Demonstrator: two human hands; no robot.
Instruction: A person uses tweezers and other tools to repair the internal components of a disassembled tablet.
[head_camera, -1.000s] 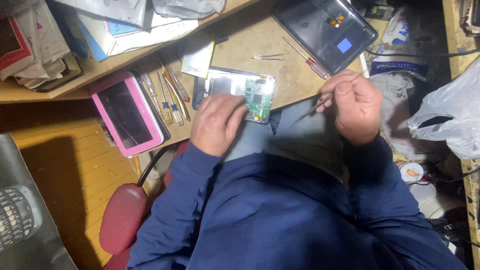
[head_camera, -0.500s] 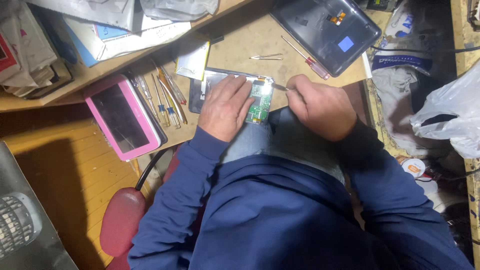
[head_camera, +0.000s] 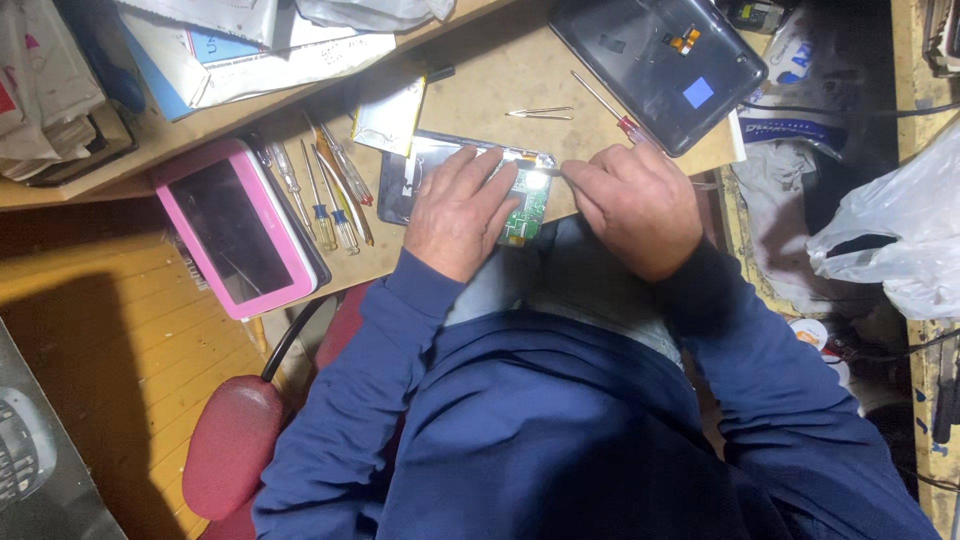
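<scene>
A: Two hands are working on the opened tablet (head_camera: 440, 170), which is lying at the bench (head_camera: 480, 90) near edge, at 12 o'clock from the body. Left hand (head_camera: 455, 210) is pressing flat on it, fingers loose, gripping nothing. Right hand (head_camera: 630, 205) is clenching a thin tool (head_camera: 548, 171), tip touching the green circuit board (head_camera: 528, 205).

B: Risk?

A: Judging only: the tip may be slipping across the board, scratching it, if the pressing hand is easing.

B: Containers?

A: White plastic bag (head_camera: 890, 240) at 3 o'clock; contents are hidden. Dark back cover (head_camera: 660, 70) at 1 o'clock is lying open-side up like a tray, holding only fixed parts.
</scene>
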